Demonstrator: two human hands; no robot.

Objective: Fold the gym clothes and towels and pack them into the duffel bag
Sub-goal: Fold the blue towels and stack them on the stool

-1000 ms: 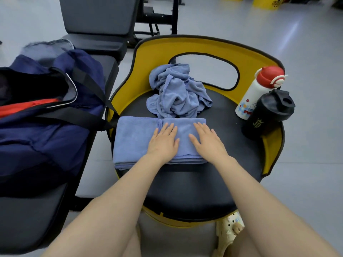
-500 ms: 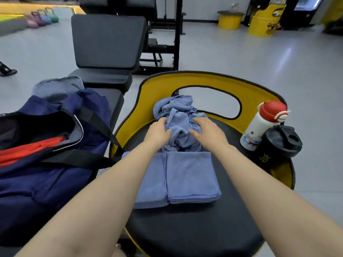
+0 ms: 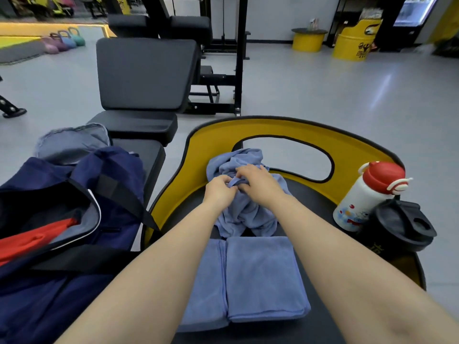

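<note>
Fingers of our left hand (image 3: pixel 218 192) and right hand (image 3: pixel 258 184) are curling tight, pinching the crumpled blue towel (image 3: pixel 244 212) at the back of the black surface (image 3: pixel 315 199); we are leaving the folded towel (image 3: pixel 258 276) nearer us, beside the open duffel bag (image 3: pixel 74 219).

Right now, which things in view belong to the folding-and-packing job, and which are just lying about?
Part of the job:
crumpled blue towel, gripped by left hand and right hand
folded blue towel
navy duffel bag, open

Lying about:
white bottle
black shaker cup
kettlebells
</note>
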